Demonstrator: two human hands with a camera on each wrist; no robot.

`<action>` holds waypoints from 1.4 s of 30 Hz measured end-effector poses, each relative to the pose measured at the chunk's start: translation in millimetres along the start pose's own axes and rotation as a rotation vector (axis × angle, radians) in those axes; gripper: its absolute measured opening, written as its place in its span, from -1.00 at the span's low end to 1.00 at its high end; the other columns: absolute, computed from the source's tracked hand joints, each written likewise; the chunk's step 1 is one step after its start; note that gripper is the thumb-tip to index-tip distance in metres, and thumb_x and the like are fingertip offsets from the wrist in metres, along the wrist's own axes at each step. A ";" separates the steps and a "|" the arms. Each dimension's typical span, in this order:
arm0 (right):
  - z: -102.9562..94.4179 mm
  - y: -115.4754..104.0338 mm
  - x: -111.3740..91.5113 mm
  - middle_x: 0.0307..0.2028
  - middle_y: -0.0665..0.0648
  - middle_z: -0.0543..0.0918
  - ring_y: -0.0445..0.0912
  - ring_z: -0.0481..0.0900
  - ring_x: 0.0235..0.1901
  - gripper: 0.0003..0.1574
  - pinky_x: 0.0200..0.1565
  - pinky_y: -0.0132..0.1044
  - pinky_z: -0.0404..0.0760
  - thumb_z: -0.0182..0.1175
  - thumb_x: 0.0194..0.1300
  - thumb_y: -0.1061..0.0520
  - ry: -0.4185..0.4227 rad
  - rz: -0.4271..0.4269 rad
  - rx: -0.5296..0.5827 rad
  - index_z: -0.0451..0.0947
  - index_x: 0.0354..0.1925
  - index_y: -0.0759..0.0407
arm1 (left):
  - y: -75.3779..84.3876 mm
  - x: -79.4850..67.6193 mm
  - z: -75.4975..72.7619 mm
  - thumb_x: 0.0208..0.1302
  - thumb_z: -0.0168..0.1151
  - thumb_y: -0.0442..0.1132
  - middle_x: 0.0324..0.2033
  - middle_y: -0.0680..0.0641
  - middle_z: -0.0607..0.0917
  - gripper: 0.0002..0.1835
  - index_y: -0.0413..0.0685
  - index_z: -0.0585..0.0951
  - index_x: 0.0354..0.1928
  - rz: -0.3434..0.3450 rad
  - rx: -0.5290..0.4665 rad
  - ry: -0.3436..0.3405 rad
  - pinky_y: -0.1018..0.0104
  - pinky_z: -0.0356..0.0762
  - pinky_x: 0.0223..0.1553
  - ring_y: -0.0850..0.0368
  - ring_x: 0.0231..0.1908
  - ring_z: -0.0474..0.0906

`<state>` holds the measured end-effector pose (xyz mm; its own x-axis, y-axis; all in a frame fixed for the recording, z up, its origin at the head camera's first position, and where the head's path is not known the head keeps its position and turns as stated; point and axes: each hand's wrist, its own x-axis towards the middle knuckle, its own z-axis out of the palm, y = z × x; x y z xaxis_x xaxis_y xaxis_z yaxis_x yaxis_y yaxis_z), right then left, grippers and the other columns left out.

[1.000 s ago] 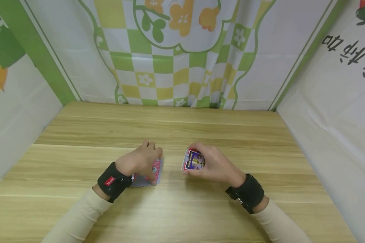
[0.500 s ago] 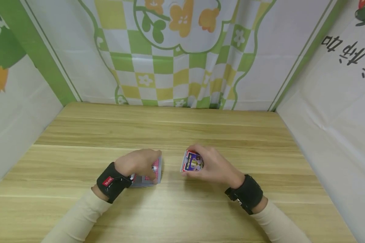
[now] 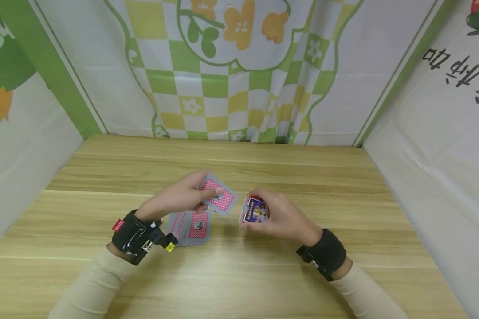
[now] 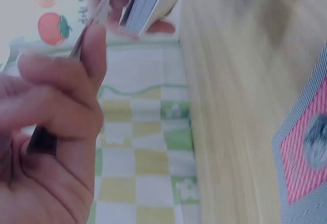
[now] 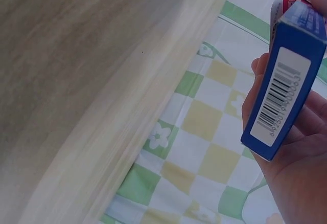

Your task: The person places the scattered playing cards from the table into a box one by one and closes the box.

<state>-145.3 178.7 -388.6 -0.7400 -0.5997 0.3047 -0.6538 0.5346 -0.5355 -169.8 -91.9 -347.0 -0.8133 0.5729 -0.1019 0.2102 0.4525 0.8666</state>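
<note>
Head view gets the patterned backs of the red-and-white, grey-bordered playing cards [image 3: 225,203] in the left hand [image 3: 175,197]; left wrist view only gets them edge-on, a thin packet, count not readable. Left wrist view also looks into the open end of the blue, red-trimmed cardboard box [image 3: 257,211]: what look like stacked grey card edges [image 4: 146,6] inside. Right wrist view alone shows the white barcode label [image 5: 279,96] on the box's blue end panel.

Left grip clamped on the held cards, thumb across the back; cards stick out past the thumb tip, up off the bench [image 3: 239,274]. Right hand [image 3: 281,217]: grip clamped on the box, thumb near side, fingers far side.

Held cards' long axis runs far-left to near-right in head view, leading short edge toward the box, near it but apart. Box's open end faces left, toward them. Fanned pile of red-backed cards [image 3: 198,226] lies flat on the bench, top card's long axis near-far.
</note>
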 end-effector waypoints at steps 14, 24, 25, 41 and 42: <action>2.9 -2.0 0.5 -0.35 -0.11 0.57 -0.35 0.48 -0.48 -0.20 -0.54 -0.42 0.57 0.37 -0.04 -0.29 0.021 -0.060 -0.005 0.39 0.04 0.09 | 1.0 9.6 28.5 0.37 0.12 -0.15 -0.61 -0.03 0.54 -0.82 0.03 0.42 -0.06 0.018 -0.012 0.080 0.38 0.26 -0.70 0.16 -0.69 0.37; 4.8 -0.3 1.0 -0.34 -0.09 0.59 -0.35 0.49 -0.47 -0.21 -0.53 -0.42 0.57 0.39 -0.04 -0.26 0.059 -0.062 0.011 0.40 0.04 0.10 | 0.7 15.5 56.7 0.37 0.11 -0.20 -0.59 -0.04 0.57 -0.83 -0.01 0.37 -0.09 0.031 -0.029 0.203 0.35 0.28 -0.72 0.16 -0.70 0.40; 5.0 0.0 1.1 -0.34 -0.08 0.59 -0.35 0.50 -0.47 -0.22 -0.53 -0.43 0.57 0.40 -0.05 -0.26 0.062 -0.068 0.010 0.40 0.03 0.10 | 0.4 16.1 60.4 0.37 0.11 -0.19 -0.58 -0.04 0.57 -0.84 -0.01 0.37 -0.10 0.039 -0.022 0.201 0.35 0.30 -0.71 0.17 -0.69 0.41; -0.1 -1.3 1.1 -0.34 -0.09 0.58 -0.32 0.51 -0.46 -0.20 -0.52 -0.42 0.58 0.43 -0.08 -0.23 0.073 -0.035 -0.015 0.42 0.03 0.13 | 7.5 7.3 33.5 0.41 0.05 -0.10 -0.36 -0.04 0.62 -0.84 0.04 0.57 -0.26 0.034 0.048 0.124 0.14 0.47 -0.36 -0.01 -0.30 0.50; -0.3 -1.9 1.0 -0.33 -0.09 0.58 -0.32 0.50 -0.46 -0.20 -0.51 -0.42 0.58 0.43 -0.09 -0.23 0.071 -0.038 -0.015 0.42 0.03 0.13 | 6.3 7.9 32.9 0.39 0.08 -0.09 -0.36 -0.04 0.62 -0.84 0.06 0.59 -0.29 0.033 0.053 0.113 0.13 0.47 -0.35 -0.01 -0.30 0.51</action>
<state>-144.8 177.3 -387.1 -0.7239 -0.5762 0.3794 -0.6831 0.5216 -0.5111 -157.1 -62.1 -358.4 -0.8606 0.5090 -0.0156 0.2639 0.4722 0.8411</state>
